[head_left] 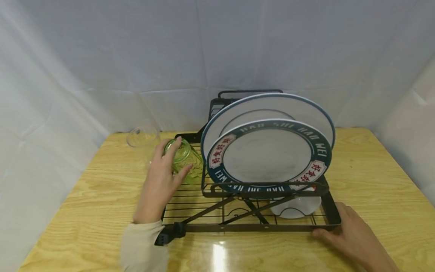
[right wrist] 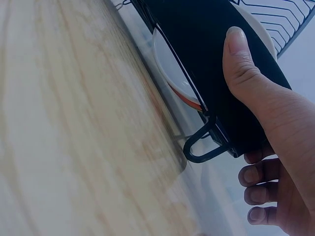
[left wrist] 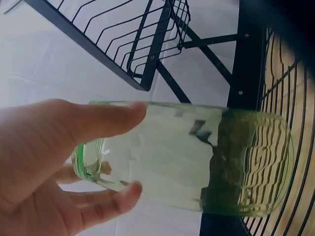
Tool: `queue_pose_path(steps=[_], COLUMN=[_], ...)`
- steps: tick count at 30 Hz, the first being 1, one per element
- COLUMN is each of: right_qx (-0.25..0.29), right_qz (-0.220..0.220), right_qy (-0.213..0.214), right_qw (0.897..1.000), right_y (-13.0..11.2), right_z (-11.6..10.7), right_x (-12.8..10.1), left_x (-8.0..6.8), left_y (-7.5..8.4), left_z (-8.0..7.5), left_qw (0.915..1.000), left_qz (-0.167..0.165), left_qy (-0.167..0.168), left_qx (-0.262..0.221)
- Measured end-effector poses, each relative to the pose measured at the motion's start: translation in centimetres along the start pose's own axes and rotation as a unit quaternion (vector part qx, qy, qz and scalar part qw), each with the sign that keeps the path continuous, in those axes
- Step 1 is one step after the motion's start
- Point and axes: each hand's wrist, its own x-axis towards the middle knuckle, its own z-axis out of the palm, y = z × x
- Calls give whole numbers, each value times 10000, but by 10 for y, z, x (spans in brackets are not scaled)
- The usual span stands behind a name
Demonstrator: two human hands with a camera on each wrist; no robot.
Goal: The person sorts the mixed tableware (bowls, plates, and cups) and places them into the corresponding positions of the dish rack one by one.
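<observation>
Your left hand (head_left: 159, 181) grips a green glass (head_left: 181, 155), fingers and thumb curled round its base end. The glass lies tilted on its side over the left part of the rack (head_left: 190, 207), its mouth pointing toward the plates. In the left wrist view your thumb lies along the top of the glass (left wrist: 197, 157) and your fingertips (left wrist: 125, 194) wrap under it, with the rack's wire grid (left wrist: 290, 123) showing through the open end. You cannot tell from the pictures whether the glass rests on the wires or hangs just above them.

Your right hand (head_left: 353, 238) holds the rack's front right corner. In the right wrist view your thumb (right wrist: 241, 64) presses flat on the dark frame (right wrist: 216, 73) while your other fingers (right wrist: 261, 196) curl beneath it, so the hand is closed narrowly on the frame.

Two plates stand upright in the rack's right half. The front plate (head_left: 268, 155) has a dark green rim with lettering; the larger plate (head_left: 299, 107), white with a thin blue edge, stands just behind it. A white dish (head_left: 299, 207) lies low in the rack beneath the front plate, near your right hand.

A clear glass (head_left: 141, 136) lies just left of the rack's back corner, close behind your left hand. The rack sits on a wooden table (head_left: 85, 196), with a pale cloth backdrop (head_left: 102, 56) behind it.
</observation>
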Motion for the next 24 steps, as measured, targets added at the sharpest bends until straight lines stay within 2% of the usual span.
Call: queue_pose_path(steps=[5,8,13,15,19,22,24], right_qx=[54,78,56,52,114,164,165], right_qz=[-24,-31,32,33,-111,-201,-202], right_qy=[5,21,-14,-18,110,172,168], right_qw=[10000,10000,10000,10000,9998,9995,9995], right_y=[-1,-2,-1,-1,0,-1,-1], right_z=[0,-1,-1,-1,0,0,0], right_x=[0,1,0,-1,-1,0,1], left_x=[1,0,0,0,-5,-9,-10], left_y=[1,0,-4,-9,-24,-39,-48], left_z=[3,4,1,-3,-14,-21,-24], left_qw=[9988,9980,9982,9979,9945,9932,9933], left_qz=[-324,-395,-340,-428,-908,-1145,-1142], left_qy=[-350,-480,-350,-105,285,52,-172], left_qx=[-62,-68,-358,-482,-435,-201,-69])
